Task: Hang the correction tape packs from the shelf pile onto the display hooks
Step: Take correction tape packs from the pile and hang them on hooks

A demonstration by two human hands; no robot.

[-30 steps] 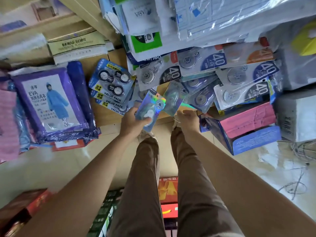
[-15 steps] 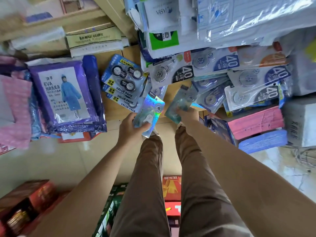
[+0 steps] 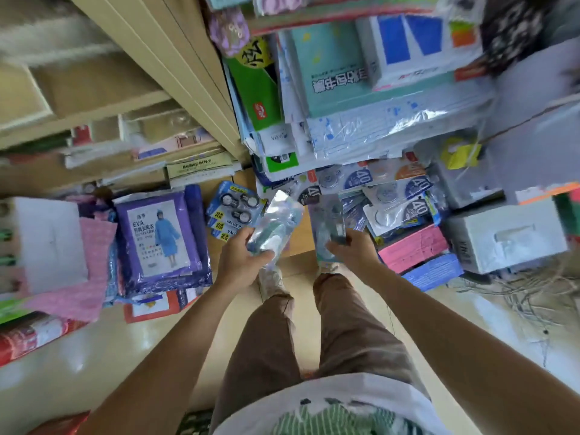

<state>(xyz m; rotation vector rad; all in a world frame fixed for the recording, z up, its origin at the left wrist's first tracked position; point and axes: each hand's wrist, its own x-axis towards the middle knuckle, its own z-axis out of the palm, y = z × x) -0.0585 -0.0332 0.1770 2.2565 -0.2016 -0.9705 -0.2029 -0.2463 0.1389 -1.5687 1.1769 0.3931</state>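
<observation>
Correction tape pack (image 3: 276, 227) gripped in left hand (image 3: 238, 262), second pack (image 3: 328, 224) in right hand (image 3: 351, 255), near shelf pile (image 3: 392, 196).

Only stuff I can actually read: "EVA" on the purple raincoat pack (image 3: 160, 237), big "40"s on the piled tape packs (image 3: 403, 208), "VALUE" on the blue blister cards (image 3: 233, 211).

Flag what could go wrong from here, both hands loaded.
1. The left hand grips the glossy pack by its lower end only. Most of it sticks out, so it may slip.
2. The right hand holds the other pack, so no hand is free, and no hooks are in view.
3. The pile lies loose and overlapping; a brush in passing could slide packs off.
</observation>
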